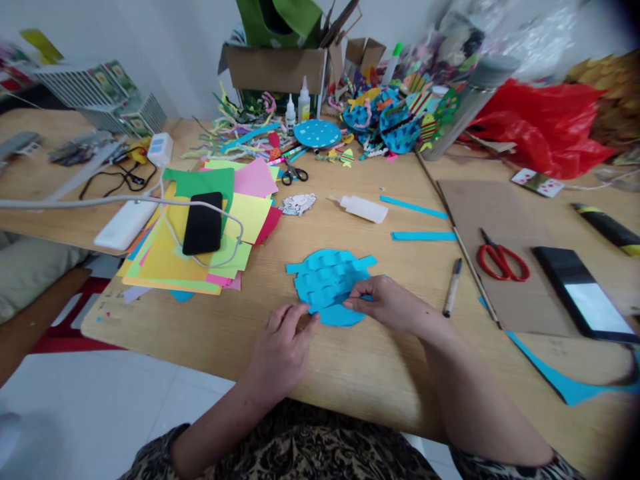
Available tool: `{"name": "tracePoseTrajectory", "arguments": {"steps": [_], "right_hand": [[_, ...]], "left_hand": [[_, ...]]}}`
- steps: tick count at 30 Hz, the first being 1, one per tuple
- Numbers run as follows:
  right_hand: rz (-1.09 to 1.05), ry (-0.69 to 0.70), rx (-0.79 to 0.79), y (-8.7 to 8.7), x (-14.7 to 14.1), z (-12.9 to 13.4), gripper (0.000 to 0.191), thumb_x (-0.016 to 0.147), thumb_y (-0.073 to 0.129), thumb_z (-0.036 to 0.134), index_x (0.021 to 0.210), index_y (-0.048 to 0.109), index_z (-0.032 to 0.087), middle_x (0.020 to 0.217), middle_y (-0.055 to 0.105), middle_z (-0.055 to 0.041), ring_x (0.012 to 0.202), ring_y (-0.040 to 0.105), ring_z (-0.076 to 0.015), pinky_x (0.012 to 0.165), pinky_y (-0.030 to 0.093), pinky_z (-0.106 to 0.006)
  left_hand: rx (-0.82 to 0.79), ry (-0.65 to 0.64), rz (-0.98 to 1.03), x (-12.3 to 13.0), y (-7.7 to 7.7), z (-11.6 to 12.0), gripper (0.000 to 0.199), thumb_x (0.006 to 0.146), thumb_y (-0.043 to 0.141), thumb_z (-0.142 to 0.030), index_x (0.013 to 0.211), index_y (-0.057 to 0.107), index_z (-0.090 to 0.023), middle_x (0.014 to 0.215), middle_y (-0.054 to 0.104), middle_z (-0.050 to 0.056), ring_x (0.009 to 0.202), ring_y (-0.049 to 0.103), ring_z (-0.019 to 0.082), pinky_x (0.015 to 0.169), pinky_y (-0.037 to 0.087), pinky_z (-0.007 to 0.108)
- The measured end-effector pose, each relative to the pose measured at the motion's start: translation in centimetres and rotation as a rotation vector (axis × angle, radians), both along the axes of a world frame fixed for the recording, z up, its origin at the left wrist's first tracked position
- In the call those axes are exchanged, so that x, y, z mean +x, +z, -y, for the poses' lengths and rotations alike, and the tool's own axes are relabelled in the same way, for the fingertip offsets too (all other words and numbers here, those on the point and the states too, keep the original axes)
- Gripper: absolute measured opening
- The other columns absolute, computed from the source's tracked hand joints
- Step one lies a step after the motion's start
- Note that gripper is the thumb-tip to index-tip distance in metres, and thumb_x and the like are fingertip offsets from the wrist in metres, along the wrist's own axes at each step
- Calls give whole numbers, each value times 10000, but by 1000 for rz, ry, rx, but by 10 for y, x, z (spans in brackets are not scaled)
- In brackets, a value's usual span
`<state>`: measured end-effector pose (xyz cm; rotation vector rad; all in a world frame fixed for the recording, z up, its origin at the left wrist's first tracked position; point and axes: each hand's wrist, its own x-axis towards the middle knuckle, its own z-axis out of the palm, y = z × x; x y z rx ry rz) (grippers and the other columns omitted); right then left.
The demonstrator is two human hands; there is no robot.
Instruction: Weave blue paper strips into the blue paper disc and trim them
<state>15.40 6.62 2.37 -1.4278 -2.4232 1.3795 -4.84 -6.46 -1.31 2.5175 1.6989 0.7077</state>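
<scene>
A round blue paper disc point(340, 317) lies on the table in front of me, with rows of raised blue paper loops point(325, 273) across it. Strip ends stick out past its edge at the upper left and right. At the disc's lower left edge, the thumb and forefinger of my left hand point(285, 343) are closed on the end of a blue paper strip. My right hand point(385, 301) pinches the same strip over the disc's right part; its fingers hide some of the loops.
Two loose blue strips point(424, 236) and a white glue bottle point(364, 208) lie beyond the disc. To the right are a pen point(453, 288), red scissors point(502, 259) on cardboard point(530, 300), and a phone point(585, 293). Coloured paper point(250, 213) with a black phone point(203, 223) lies left. Another person's arm point(40, 313) shows at left.
</scene>
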Motion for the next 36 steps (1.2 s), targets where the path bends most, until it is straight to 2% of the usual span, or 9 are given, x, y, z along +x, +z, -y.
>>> {"name": "tracePoseTrajectory", "arguments": {"steps": [36], "right_hand": [[17, -22, 1, 0, -2, 1, 170, 792, 609, 300, 673, 654, 187, 616, 607, 8, 572, 489, -123, 528, 330, -250]], "left_hand": [[29, -2, -43, 1, -2, 0, 394, 810, 449, -51, 1143, 637, -146, 1160, 567, 131, 1037, 466, 273, 849, 503, 431]]}}
